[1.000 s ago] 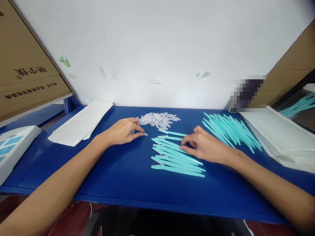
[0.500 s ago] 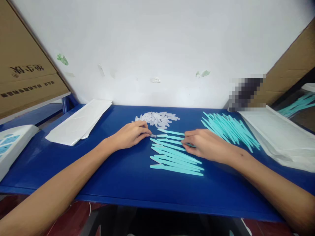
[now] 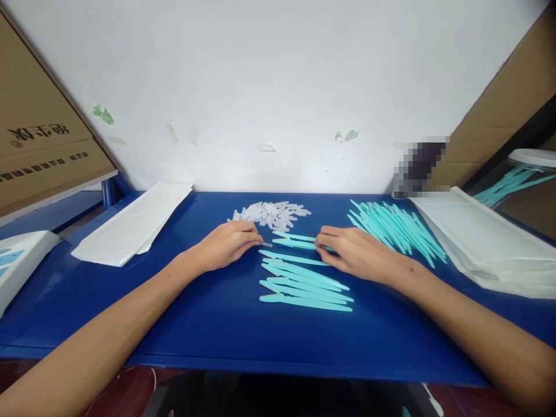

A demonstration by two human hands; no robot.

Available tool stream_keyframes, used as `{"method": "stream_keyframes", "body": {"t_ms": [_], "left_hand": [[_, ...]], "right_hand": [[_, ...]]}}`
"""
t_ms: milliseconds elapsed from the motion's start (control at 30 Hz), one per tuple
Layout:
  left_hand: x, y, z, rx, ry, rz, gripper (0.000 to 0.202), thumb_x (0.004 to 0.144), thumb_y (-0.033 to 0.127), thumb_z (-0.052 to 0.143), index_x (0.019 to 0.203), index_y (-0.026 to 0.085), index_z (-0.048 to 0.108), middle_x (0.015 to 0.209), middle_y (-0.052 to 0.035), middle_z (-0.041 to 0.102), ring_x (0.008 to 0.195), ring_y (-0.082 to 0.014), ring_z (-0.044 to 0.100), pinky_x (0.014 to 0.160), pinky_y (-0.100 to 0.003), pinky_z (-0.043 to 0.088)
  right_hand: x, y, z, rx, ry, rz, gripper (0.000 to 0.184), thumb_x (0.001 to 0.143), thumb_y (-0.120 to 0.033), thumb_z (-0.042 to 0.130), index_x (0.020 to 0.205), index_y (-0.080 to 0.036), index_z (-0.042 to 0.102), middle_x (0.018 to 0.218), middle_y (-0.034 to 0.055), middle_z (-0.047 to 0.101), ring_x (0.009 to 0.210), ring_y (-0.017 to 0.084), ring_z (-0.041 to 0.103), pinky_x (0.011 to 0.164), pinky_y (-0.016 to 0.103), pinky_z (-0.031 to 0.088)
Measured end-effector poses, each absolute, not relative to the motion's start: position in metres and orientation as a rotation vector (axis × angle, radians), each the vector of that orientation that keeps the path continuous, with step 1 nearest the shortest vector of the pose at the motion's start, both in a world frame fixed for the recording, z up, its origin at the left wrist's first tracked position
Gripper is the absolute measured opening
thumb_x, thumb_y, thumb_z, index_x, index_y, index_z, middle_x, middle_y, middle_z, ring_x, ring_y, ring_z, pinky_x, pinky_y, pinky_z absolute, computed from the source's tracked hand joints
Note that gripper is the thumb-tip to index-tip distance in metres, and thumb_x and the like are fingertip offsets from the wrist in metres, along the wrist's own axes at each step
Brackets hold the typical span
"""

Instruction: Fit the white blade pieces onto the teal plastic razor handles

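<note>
My left hand (image 3: 234,244) pinches a small translucent blade cap (image 3: 267,245) between thumb and fingertips. Just right of the cap, my right hand (image 3: 347,249) is closed on the handle end of a turquoise eyebrow razor (image 3: 295,244); its head points left toward the cap, with a small gap or light contact that I cannot tell apart. Another razor lies right beside it, partly under my right fingers. Nearer to me, several razors (image 3: 304,299) lie in a loose row, heads to the left. Behind my left hand is a heap of whitish caps (image 3: 269,214).
A pile of turquoise razors (image 3: 395,229) lies to the right, beside white plastic bags (image 3: 490,243). More white bags (image 3: 134,223) rest at the left on the blue table (image 3: 195,330). A clear jar (image 3: 516,179) with razors stands far right. Cardboard boxes (image 3: 47,110) flank the white wall.
The view has shifted slightly. The razor in my right hand has come closer to the other held-side razor and away from the front row. The cap stays pinched in my left hand.
</note>
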State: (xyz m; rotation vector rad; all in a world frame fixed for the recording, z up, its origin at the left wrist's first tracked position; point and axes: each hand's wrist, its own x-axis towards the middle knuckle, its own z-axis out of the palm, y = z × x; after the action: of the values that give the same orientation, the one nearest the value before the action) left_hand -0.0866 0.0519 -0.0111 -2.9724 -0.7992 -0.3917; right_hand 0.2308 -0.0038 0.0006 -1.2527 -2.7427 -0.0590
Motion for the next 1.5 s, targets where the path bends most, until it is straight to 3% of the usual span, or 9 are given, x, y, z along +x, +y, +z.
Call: {"method": "stream_keyframes", "body": {"t_ms": [133, 300, 1167, 1500], "left_hand": [[-0.084, 0.05, -0.011, -2.991, -0.81, -0.406, 0.034, 0.105, 0.026, 0.038, 0.11, 0.018, 0.071, 0.104, -0.0083, 0.069, 0.094, -0.0195, 0.065, 0.08, -0.029, 0.049], [-0.082, 0.049, -0.01, -2.898, -0.785, -0.385, 0.034, 0.105, 0.027, 0.04, 0.105, 0.019, 0.072, 0.098, -0.0068, 0.071, 0.086, -0.0204, 0.066, 0.076, -0.032, 0.049], [-0.061, 0.048, -0.013, -2.875, -0.718, -0.408, 0.03, 0.099, 0.014, 0.044, 0.1, 0.015, 0.074, 0.091, -0.0075, 0.071, 0.079, -0.0197, 0.066, 0.068, -0.03, 0.05], [-0.055, 0.047, -0.017, -2.865, -0.709, -0.346, 0.033, 0.092, 0.004, 0.042, 0.097, 0.014, 0.073, 0.09, -0.0107, 0.068, 0.08, -0.0201, 0.065, 0.068, -0.03, 0.052]], "right_hand": [[0.232, -0.004, 0.001, -1.253, -2.779, -0.013, 0.023, 0.102, -0.025, 0.041, 0.091, -0.017, 0.06, 0.078, 0.0022, 0.061, 0.053, 0.011, 0.046, 0.052, 0.028, 0.025], [0.233, -0.004, 0.003, -1.243, -2.779, 0.046, 0.026, 0.104, -0.026, 0.039, 0.092, -0.017, 0.06, 0.082, 0.0046, 0.062, 0.062, 0.014, 0.053, 0.055, 0.028, 0.029], [0.216, -0.007, 0.003, -1.239, -2.749, 0.027, 0.028, 0.104, -0.026, 0.037, 0.095, -0.017, 0.062, 0.079, 0.0049, 0.062, 0.063, 0.015, 0.053, 0.055, 0.028, 0.029], [0.21, -0.006, 0.002, -1.218, -2.751, 0.035, 0.027, 0.103, -0.023, 0.038, 0.082, -0.018, 0.054, 0.072, 0.0018, 0.056, 0.054, 0.011, 0.042, 0.053, 0.028, 0.024]]}}
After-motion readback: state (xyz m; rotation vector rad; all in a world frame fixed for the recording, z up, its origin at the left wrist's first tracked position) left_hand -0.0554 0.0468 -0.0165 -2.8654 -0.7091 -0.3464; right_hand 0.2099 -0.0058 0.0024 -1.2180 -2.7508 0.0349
